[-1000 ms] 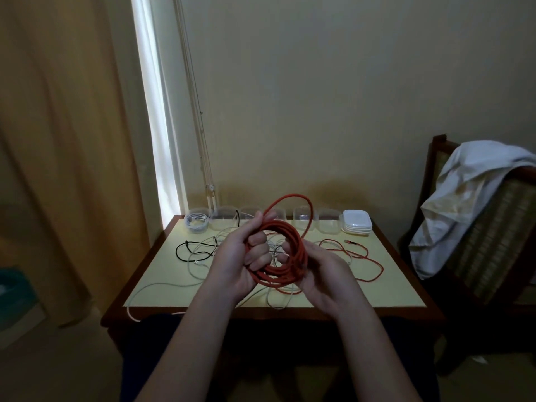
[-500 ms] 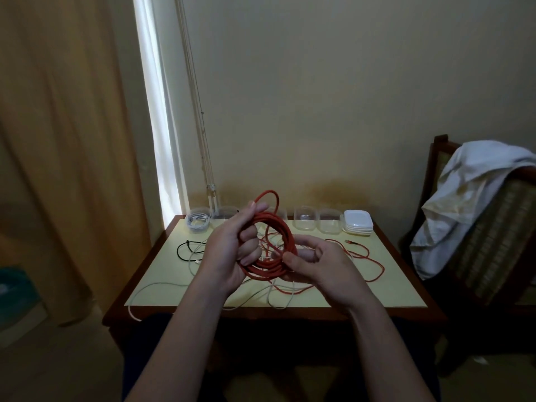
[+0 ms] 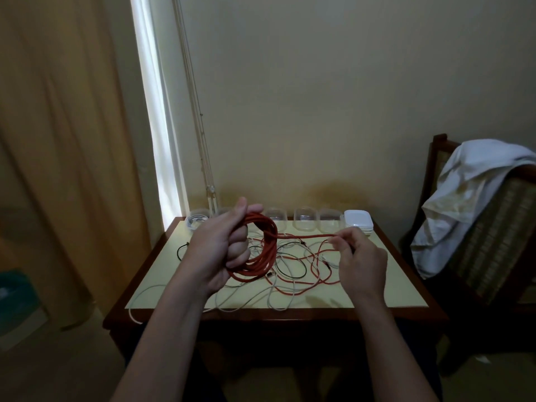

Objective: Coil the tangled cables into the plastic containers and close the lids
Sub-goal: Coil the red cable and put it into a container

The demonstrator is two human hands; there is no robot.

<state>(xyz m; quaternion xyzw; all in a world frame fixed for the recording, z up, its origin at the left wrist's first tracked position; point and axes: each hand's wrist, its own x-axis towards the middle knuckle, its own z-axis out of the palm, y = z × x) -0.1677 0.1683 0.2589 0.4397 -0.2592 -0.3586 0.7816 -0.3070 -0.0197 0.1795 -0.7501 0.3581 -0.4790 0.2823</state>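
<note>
Head view: red cable coil (image 3: 268,250), held above the bench (image 3: 400,288).
I log left hand (image 3: 220,250) curled round the ropy round coil; right hand (image 3: 359,256) pinching its taut strand; clear plastic containers (image 3: 304,226) along the far edge, contents dim; loose cables (image 3: 131,314) tangled, ends untraceable.

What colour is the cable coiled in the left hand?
Red-orange. The coiled cable, gripped by the left hand, shows best in the head view.

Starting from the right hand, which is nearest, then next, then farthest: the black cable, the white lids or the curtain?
1. The white lids, just behind the right hand.
2. The black cable, on the left side of the table.
3. The curtain, far left.
</note>
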